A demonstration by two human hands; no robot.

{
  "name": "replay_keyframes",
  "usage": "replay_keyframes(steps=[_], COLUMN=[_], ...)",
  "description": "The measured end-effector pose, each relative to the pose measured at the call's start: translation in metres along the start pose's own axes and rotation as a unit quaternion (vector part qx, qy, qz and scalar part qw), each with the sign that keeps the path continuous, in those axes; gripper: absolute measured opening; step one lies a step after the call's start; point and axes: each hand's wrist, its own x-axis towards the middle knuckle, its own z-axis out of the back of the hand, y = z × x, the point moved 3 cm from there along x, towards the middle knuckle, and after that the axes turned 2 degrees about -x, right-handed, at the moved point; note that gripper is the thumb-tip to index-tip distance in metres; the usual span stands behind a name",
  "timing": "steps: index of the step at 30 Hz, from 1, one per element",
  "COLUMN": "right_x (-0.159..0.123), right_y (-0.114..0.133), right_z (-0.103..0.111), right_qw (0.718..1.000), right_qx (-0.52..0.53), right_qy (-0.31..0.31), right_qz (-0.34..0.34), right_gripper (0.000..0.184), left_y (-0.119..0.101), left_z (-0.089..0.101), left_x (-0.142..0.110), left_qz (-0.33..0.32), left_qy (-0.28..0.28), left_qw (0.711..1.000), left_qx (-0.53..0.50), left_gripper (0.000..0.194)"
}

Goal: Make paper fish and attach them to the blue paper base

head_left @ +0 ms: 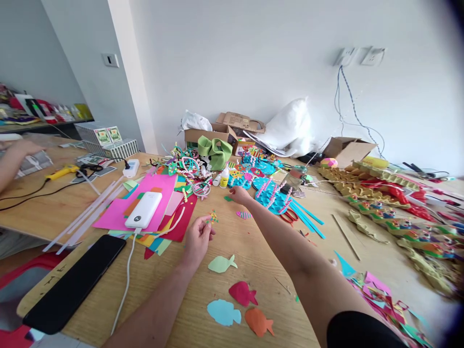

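My left hand (198, 236) pinches a small paper cutout (213, 216) speckled yellow, green and orange. Farther forward, my right hand (239, 195) is low over the table with its fingers bent together. A green paper piece (228, 198) lies at those fingertips; whether they grip it is hidden. Just beyond stands a yellow-labelled glue bottle (224, 179). A striped paper fish (243, 215) rests below my right hand. Nearer me lie plain fish cutouts: light green (220, 264), red (242, 293), light blue (223, 312) and orange (257, 322).
Coloured paper sheets (152, 181) lie left, under a white power bank (144, 210) with its cable. A black phone (76, 282) is at the near left. Scissors (289, 217), blue crafts (271, 194) and egg-carton strips (384, 212) spread rightward. Another person's hand (21, 147) shows far left.
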Motion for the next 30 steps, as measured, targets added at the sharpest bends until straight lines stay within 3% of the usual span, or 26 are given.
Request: replay_keyframes(steps=[7, 13, 19, 23, 27, 30], right_x=[0.017, 0.013, -0.008, -0.048, -0.119, -0.176], right_y=[0.004, 0.004, 0.004, -0.006, -0.023, -0.029], right_z=[-0.008, -0.005, 0.001, 0.006, 0.013, 0.02], right_qw=[0.998, 0.997, 0.995, 0.985, 0.975, 0.977], right_qx=[-0.047, -0.017, 0.093, 0.171, 0.207, 0.161], right_qy=[0.042, 0.067, 0.025, 0.03, 0.051, -0.011], right_qz=[-0.005, -0.028, -0.024, 0.006, 0.064, 0.139], right_gripper=[0.014, 0.005, 0.023, 0.024, 0.008, 0.002], left_y=[-0.004, -0.003, -0.003, -0.002, -0.002, -0.002], left_z=[-0.002, -0.002, -0.002, -0.002, -0.002, -0.003], left_x=[-0.001, -0.001, -0.001, -0.001, -0.002, -0.002], left_qz=[0.014, 0.013, 0.018, 0.011, 0.001, -0.003], left_qy=[-0.002, 0.009, 0.013, 0.021, 0.023, 0.031], left_qw=[1.0, 1.0, 1.0, 1.0, 1.0, 1.0], left_qx=[-0.013, 0.002, -0.003, -0.01, -0.002, 0.002], left_gripper=[0.039, 0.041, 0.041, 0.037, 0.033, 0.032])
